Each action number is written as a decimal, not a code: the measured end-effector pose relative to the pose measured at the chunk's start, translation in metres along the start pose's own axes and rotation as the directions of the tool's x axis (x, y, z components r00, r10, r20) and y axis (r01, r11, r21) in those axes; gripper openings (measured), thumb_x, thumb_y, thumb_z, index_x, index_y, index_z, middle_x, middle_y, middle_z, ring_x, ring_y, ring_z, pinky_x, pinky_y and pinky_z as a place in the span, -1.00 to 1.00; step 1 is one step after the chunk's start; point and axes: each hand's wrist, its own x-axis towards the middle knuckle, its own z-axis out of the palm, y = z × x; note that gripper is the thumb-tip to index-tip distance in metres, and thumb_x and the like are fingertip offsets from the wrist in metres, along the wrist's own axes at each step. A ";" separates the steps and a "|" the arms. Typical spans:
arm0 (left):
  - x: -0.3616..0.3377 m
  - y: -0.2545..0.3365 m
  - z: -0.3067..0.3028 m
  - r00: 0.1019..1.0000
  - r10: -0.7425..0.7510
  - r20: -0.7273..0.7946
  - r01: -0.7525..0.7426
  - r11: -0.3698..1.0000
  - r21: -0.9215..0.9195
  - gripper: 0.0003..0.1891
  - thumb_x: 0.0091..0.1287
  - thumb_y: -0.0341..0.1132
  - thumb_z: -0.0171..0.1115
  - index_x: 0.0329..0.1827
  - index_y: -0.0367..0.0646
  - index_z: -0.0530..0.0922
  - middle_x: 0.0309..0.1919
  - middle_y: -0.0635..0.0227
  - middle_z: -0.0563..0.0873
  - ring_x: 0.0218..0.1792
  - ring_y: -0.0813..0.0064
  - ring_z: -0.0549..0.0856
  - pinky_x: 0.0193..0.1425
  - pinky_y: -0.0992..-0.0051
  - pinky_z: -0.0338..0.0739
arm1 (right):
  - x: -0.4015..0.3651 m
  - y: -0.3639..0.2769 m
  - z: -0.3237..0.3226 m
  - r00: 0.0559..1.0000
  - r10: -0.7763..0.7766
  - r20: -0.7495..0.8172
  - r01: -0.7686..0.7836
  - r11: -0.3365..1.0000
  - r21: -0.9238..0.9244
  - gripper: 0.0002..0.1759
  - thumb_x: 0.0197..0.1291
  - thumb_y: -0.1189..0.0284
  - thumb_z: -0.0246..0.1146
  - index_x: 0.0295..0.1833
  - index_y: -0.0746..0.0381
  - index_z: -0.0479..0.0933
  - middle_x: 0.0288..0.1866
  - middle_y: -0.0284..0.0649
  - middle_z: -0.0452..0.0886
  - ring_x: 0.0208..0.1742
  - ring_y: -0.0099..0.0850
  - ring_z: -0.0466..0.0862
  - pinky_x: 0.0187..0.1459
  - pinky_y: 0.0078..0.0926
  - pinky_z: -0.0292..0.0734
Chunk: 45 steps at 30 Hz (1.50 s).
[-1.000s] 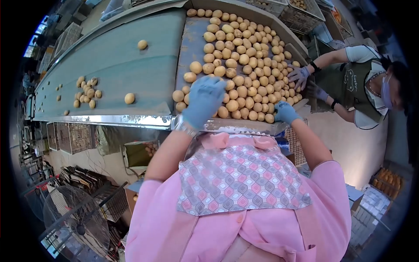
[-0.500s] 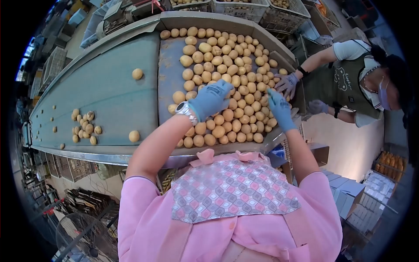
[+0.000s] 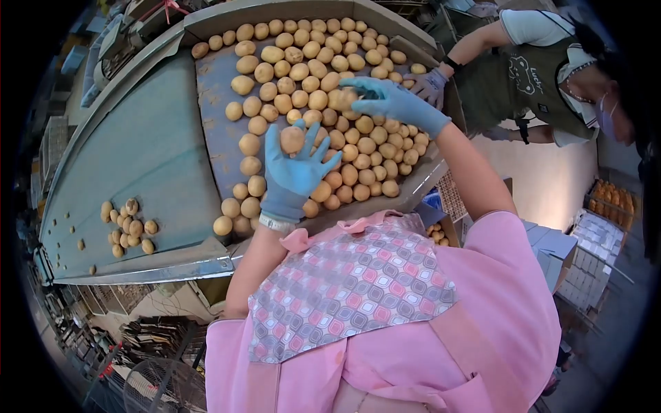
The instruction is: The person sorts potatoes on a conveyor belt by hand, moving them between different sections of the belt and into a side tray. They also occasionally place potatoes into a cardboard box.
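My left hand (image 3: 292, 175), in a blue glove, is turned palm up near the front of the sorting table with its fingers spread. A round yellow-brown fruit (image 3: 292, 140) rests in it, at the base of the fingers. My gloved right hand (image 3: 396, 103) is over the middle of the pile, its thumb and fingers curved around another round fruit (image 3: 346, 98), slightly blurred. Many similar fruits (image 3: 317, 100) lie close together under and around both hands on the grey-blue surface (image 3: 220, 117).
To the left, a green conveyor belt (image 3: 131, 151) carries a cluster of fruits (image 3: 127, 224). A raised metal rim (image 3: 275, 12) bounds the table. At the right end a co-worker's gloved hand (image 3: 430, 86) is by the fruits. A box of fruits (image 3: 437, 234) stands below the near edge.
My left hand has turned palm up, with a fruit now in it. My right hand has moved left and away from me over the pile. The view has shifted.
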 end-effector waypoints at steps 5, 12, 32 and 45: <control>0.004 -0.017 -0.001 0.987 -0.151 -0.049 0.132 0.953 -0.271 -0.30 0.51 0.20 0.31 0.49 -0.15 0.49 0.43 0.20 0.59 0.32 0.13 0.66 0.48 -0.07 0.62 | -0.104 0.061 -0.001 0.965 0.254 -0.060 -0.212 0.627 -0.749 -0.28 0.38 0.05 0.40 0.54 0.09 0.44 0.46 -0.07 0.56 0.35 -0.06 0.68 0.28 -0.09 0.65; -0.046 0.009 -0.002 0.906 -0.274 0.324 0.329 0.935 -0.131 -0.34 0.64 0.12 0.16 0.59 -0.18 0.40 0.58 0.17 0.50 0.21 0.21 0.79 0.26 0.29 0.78 | -0.157 0.067 0.054 0.922 0.208 -0.327 -0.368 0.733 -0.571 -0.49 0.21 0.28 0.46 0.27 0.14 0.59 0.10 -0.09 0.60 0.09 -0.12 0.72 0.11 -0.16 0.67; -0.095 0.030 -0.033 0.900 0.201 0.387 -0.013 0.899 -0.437 -0.27 0.56 0.18 0.12 0.71 0.08 0.38 0.60 0.14 0.47 0.32 0.29 0.64 0.41 0.24 0.65 | 0.005 0.031 0.101 0.915 0.026 -0.403 -0.342 0.580 -0.739 -0.68 0.37 0.50 0.29 0.20 0.09 0.55 0.09 -0.15 0.71 0.21 -0.15 0.69 0.11 -0.14 0.74; -0.090 0.022 -0.026 0.934 0.255 0.249 -0.129 0.893 -0.432 -0.31 0.58 0.09 0.11 0.72 0.08 0.35 0.63 0.26 0.46 0.63 0.19 0.43 0.70 0.07 0.40 | -0.029 -0.002 0.117 0.901 -0.196 -0.387 -0.151 0.694 -0.704 -0.39 0.31 0.33 0.41 0.47 0.10 0.52 0.38 -0.05 0.59 0.27 -0.04 0.64 0.21 -0.06 0.63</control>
